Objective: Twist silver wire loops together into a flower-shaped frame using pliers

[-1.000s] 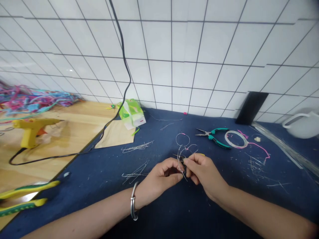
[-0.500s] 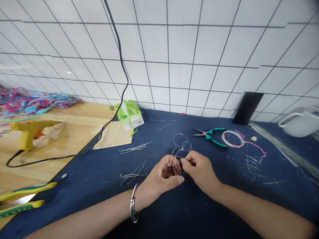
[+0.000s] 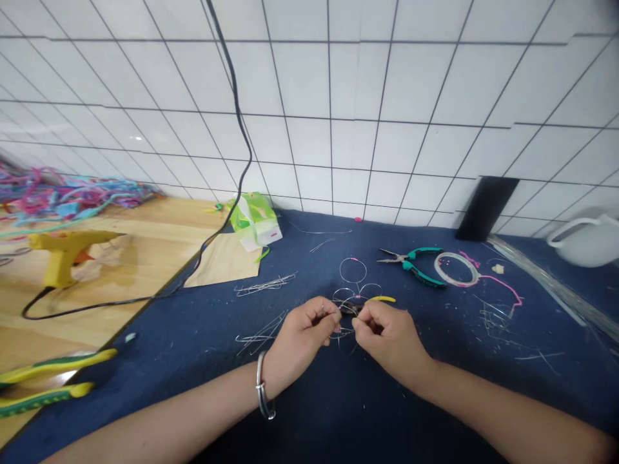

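Note:
Thin silver wire bent into several linked loops, with small pink beads on it, forms a wire piece [image 3: 353, 270] in the middle of the dark blue cloth. My left hand [image 3: 309, 328], a silver bangle at its wrist, pinches the near part of this piece between thumb and forefinger. Close on the right, my right hand [image 3: 387, 328] pinches the same wire with its fingertips. Behind the fingers lies a pair of pliers with a yellow handle [image 3: 385, 299], partly hidden by the hands and wire.
Teal-handled needle-nose pliers [image 3: 411, 263] lie right of centre, near a round bead dish [image 3: 455, 269]. Wire bundles [image 3: 265, 284] lie left. A yellow glue gun [image 3: 60, 254], its black cord [image 3: 235, 103] and yellow-green pliers [image 3: 53, 383] are further left. A white jug [image 3: 587, 241] stands right.
My left hand has turned and its fingers have closed to a pinch on the wire. The loops now spread flatter, and the yellow-handled pliers show behind my right hand. The view has shifted slightly.

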The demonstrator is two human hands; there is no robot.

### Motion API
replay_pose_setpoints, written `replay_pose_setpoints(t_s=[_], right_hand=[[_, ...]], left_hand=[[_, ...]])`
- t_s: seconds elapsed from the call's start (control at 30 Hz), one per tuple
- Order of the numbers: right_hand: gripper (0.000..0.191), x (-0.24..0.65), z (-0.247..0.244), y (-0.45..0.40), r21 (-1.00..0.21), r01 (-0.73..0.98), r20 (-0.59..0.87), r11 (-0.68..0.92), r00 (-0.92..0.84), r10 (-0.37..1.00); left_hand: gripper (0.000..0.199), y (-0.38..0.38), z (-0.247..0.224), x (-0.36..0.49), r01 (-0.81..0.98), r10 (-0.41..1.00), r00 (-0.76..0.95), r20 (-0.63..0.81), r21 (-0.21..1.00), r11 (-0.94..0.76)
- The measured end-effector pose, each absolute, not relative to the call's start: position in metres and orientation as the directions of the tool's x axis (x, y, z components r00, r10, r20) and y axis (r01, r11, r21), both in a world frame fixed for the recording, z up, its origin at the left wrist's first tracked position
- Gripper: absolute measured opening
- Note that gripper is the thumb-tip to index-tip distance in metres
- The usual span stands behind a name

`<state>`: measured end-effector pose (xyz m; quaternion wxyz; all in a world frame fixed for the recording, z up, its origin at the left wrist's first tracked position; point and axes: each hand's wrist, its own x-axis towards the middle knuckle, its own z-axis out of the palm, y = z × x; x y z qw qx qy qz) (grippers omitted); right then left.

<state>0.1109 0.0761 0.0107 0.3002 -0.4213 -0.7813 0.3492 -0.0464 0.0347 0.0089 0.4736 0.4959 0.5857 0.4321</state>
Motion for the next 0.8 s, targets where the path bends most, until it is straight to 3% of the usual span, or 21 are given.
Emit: replay_pose_setpoints(t_s=[0.2,0.37,0.57,0.63,0.8], right_hand=[[0.016,0.116,0.007,0.075,-0.635,0.488,0.303,0.598,-0.555,0.775],[0.016,0.116,0.007,0.077,-0.533,0.602,0.245,0.595,-0.563,0.789],[0.018,0.116,0.006,0.075,-0.417,0.596,0.274,0.686,-0.638,0.72],[0.02,0.118,0.006,0.072,-0.318,0.562,0.308,0.764,-0.701,0.643],[0.013,0.123,0.012,0.071,0.064,0.451,0.415,0.89,-0.823,0.388]], left_hand=[[0.013,0.034,0.004,-0.05,0.223,0.995,-0.033,-0.089,0.97,0.094],[0.015,0.034,-0.002,-0.054,0.343,1.0,0.004,0.031,0.939,-0.031],[0.015,0.036,-0.003,-0.056,0.411,0.999,0.004,0.032,0.911,-0.031],[0.016,0.037,-0.003,-0.057,0.441,0.999,-0.009,0.044,0.897,-0.035],[0.015,0.04,-0.002,-0.06,0.531,0.996,0.04,0.083,0.842,-0.092]])
